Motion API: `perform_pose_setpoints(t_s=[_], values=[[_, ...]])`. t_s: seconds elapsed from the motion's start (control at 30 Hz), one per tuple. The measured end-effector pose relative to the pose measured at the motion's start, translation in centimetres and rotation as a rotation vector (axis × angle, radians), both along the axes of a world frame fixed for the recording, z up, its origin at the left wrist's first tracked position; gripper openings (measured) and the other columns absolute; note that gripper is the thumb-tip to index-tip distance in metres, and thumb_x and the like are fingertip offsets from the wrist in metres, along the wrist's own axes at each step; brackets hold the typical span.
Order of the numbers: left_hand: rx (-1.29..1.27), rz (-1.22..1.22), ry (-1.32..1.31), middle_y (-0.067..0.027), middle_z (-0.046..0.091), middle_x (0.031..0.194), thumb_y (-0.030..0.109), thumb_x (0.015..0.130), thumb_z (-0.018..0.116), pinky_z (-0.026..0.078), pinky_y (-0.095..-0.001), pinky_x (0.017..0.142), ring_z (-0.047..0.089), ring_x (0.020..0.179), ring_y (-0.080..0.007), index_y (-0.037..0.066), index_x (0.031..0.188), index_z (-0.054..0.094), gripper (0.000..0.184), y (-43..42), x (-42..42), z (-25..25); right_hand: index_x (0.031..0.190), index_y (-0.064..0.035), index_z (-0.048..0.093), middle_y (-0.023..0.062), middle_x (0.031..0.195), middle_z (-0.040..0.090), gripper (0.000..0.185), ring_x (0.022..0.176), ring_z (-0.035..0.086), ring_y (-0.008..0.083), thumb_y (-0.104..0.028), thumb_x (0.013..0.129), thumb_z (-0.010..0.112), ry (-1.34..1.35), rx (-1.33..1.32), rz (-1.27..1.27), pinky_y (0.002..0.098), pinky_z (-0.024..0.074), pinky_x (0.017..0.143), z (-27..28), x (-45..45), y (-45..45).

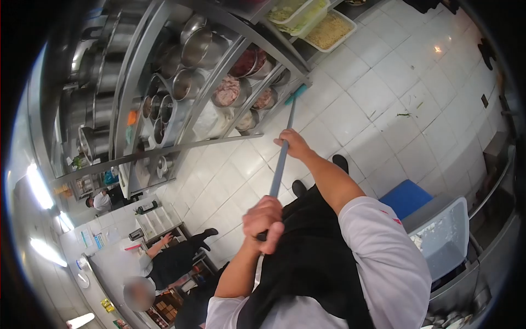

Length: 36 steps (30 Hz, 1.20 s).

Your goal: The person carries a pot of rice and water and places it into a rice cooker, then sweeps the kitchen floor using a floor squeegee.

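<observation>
Both my hands are closed around the grey pole [280, 167] of a long-handled floor cleaning tool. My left hand [263, 223] grips near its top end, close to my black apron [304, 247]. Further down the pole is my right hand [293, 143], with that arm stretched out. The tool's narrow teal head [296, 94] is on the tiled floor beside the foot of a metal rack. I cannot tell whether it is a broom or a squeegee. My dark shoes [299, 188] stand on the tiles behind it.
The metal rack [205, 96] holds steel pots and bowls of raw meat [227, 90]. Tubs of chopped food [329, 32] sit at the top. Green scraps [404, 115] lie on the floor. A grey bin [446, 236] and blue board [405, 200] stand right; another person [172, 260] works lower left.
</observation>
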<state>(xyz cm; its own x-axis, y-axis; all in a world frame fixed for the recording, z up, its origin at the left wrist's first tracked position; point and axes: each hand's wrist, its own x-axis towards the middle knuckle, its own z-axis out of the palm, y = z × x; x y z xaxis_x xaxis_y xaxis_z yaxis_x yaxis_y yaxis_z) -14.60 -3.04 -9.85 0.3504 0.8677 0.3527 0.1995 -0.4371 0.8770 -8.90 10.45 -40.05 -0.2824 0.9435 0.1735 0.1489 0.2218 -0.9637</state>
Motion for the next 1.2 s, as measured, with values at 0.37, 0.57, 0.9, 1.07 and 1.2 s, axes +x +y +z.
perform_pose_setpoints(t_s=[0.37, 0.57, 0.9, 1.07, 1.2], values=[[0.023, 0.374, 0.095, -0.0094, 0.049, 0.055, 0.006, 0.080, 0.064, 0.043, -0.0352, 0.047, 0.050, 0.047, -0.0237, 0.001, 0.062, 0.046, 0.027, -3.2, -4.1, 9.7, 0.069, -0.0050, 0.059, 0.0128, 0.077, 0.059, 0.032, 0.086, 0.057, 0.0350, -0.030, 0.084, 0.073, 0.063, 0.048, 0.027, 0.0435, 0.0453, 0.082, 7.5, -5.0, -2.3], [0.084, 0.485, -0.398, -0.0064, 0.046, 0.055, 0.009, 0.093, 0.049, 0.042, -0.0394, 0.054, 0.042, 0.047, -0.0198, 0.007, 0.061, 0.042, 0.033, -2.5, -1.8, 3.3, 0.066, -0.0049, 0.054, 0.0148, 0.074, 0.058, 0.033, 0.082, 0.057, 0.0348, -0.025, 0.086, 0.071, -0.182, 0.035, 0.046, 0.0450, 0.0451, 0.074, 5.1, 0.8, -3.4], [0.004, 0.395, 0.244, -0.0066, 0.056, 0.054, 0.022, 0.081, 0.064, 0.046, -0.0332, 0.051, 0.055, 0.046, -0.0221, 0.006, 0.050, 0.048, 0.039, -3.1, -3.6, 15.9, 0.061, -0.0038, 0.049, 0.0157, 0.065, 0.053, 0.042, 0.065, 0.053, 0.0388, -0.030, 0.088, 0.068, 0.290, 0.051, 0.564, 0.0480, 0.0405, 0.063, 12.6, -10.8, -7.9], [-0.276, 0.029, 0.147, -0.0100, 0.047, 0.051, 0.014, 0.074, 0.062, 0.038, -0.0376, 0.047, 0.047, 0.045, -0.0257, 0.004, 0.052, 0.043, 0.031, 1.2, -4.6, 7.2, 0.062, -0.0041, 0.050, 0.0152, 0.067, 0.055, 0.042, 0.071, 0.055, 0.0384, -0.031, 0.090, 0.067, 0.065, -0.070, 0.661, 0.0473, 0.0421, 0.067, 2.9, -7.4, -8.6], [-0.180, 0.050, -0.311, -0.0021, 0.042, 0.042, 0.014, 0.082, 0.058, 0.038, -0.0333, 0.041, 0.039, 0.035, -0.0168, 0.009, 0.049, 0.040, 0.038, 1.5, -3.6, 10.5, 0.059, -0.0051, 0.050, 0.0141, 0.064, 0.054, 0.036, 0.069, 0.055, 0.0368, -0.022, 0.085, 0.068, 0.059, 0.026, 0.465, 0.0468, 0.0424, 0.070, 6.1, 1.6, -5.7]])
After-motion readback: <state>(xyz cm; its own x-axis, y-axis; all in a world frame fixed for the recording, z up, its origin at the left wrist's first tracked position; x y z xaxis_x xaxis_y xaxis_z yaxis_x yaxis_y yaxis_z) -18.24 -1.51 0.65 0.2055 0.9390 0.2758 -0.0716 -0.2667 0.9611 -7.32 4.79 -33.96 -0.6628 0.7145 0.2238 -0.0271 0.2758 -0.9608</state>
